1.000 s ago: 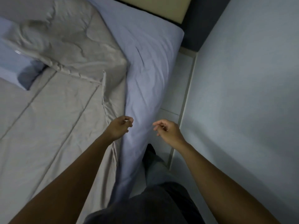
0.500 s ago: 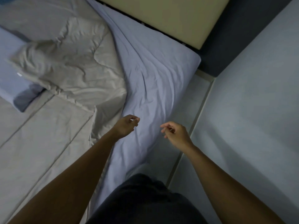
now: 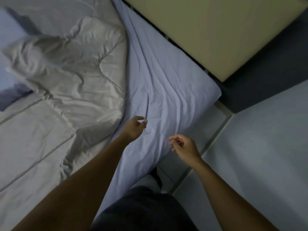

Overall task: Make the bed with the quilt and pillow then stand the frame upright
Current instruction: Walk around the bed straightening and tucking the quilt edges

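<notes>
A grey quilt (image 3: pixel 70 77) lies crumpled on the left of the bed, its upper corner folded back over itself. To its right the pale blue sheet (image 3: pixel 160 80) is bare and wrinkled. A blue pillow (image 3: pixel 10 87) peeks out at the far left edge, partly under the quilt. My left hand (image 3: pixel 135 127) hovers over the sheet just right of the quilt's edge, fingers loosely curled, holding nothing. My right hand (image 3: pixel 183 147) hangs near the mattress edge, fingers relaxed and empty. No frame is in view.
A beige headboard (image 3: pixel 208 30) runs along the top right, with a dark bed base (image 3: pixel 260 77) below it. A narrow strip of tiled floor (image 3: pixel 196 142) separates the mattress from the pale wall (image 3: pixel 266 147) on the right. My legs stand in that gap.
The view has shifted toward the head of the bed, showing more headboard. Both hands stay empty and have moved forward along the mattress edge, the left now over bare sheet.
</notes>
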Tool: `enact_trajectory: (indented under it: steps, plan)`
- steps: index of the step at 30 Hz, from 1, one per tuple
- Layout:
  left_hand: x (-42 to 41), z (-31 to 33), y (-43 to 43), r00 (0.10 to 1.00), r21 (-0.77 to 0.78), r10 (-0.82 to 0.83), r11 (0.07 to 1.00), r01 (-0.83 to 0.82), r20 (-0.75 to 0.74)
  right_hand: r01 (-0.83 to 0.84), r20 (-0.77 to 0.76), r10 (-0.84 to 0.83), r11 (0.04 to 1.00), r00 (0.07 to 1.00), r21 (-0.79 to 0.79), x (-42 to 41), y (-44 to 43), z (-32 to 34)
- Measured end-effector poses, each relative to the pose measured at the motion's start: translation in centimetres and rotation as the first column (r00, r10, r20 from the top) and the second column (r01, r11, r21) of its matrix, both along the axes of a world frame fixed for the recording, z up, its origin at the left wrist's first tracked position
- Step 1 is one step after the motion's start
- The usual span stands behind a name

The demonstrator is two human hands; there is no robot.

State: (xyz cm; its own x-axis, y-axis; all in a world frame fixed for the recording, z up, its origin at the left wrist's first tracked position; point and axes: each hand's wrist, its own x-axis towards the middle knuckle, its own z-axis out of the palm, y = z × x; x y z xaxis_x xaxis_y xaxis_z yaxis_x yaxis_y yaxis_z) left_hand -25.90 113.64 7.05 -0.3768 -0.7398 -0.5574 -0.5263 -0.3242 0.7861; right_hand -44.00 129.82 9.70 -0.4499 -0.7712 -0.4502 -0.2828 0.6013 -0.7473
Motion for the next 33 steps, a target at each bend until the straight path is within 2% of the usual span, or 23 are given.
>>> enact_trajectory:
  steps: [6, 11, 15, 19, 26, 29, 33]
  plan:
    - [-3.1, 2.8, -2.7, 0.989, -0.023, 0.140, 0.990, -0.141, -0.046, -0.156, -0.017, 0.157, 0.988, 0.987, 0.019, -5.5, -8.0, 1.0]
    - [-0.3, 3.5, -4.6, 0.961, -0.115, 0.272, 0.957, -0.266, 0.041, -0.381, 0.012, 0.381, 0.924, 0.925, 0.024, -3.4, -16.6, 1.7]
    - [3.4, 3.9, -4.3, 0.898, -0.136, 0.429, 0.900, -0.414, 0.102, -0.586, 0.042, 0.586, 0.810, 0.809, -0.010, 0.9, -23.0, 2.2]
    - [6.4, 3.5, -4.1, 0.794, -0.142, 0.600, 0.798, -0.585, 0.100, -0.738, 0.029, 0.739, 0.674, 0.673, -0.025, 5.1, -28.5, 2.3]
    - [8.6, 2.2, -7.4, 0.613, -0.179, 0.780, 0.625, -0.760, 0.127, -0.872, 0.010, 0.873, 0.488, 0.488, -0.041, 11.8, -37.6, 0.4]
    - [9.4, 0.4, -10.6, 0.548, -0.183, 0.824, 0.567, -0.803, 0.144, -0.922, -0.007, 0.923, 0.384, 0.385, -0.045, 14.0, -41.9, -1.9]
    - [11.1, -3.9, -15.2, 0.425, -0.144, 0.894, 0.444, -0.884, 0.141, -0.966, -0.057, 0.964, 0.260, 0.260, -0.009, 17.7, -48.4, -6.5]
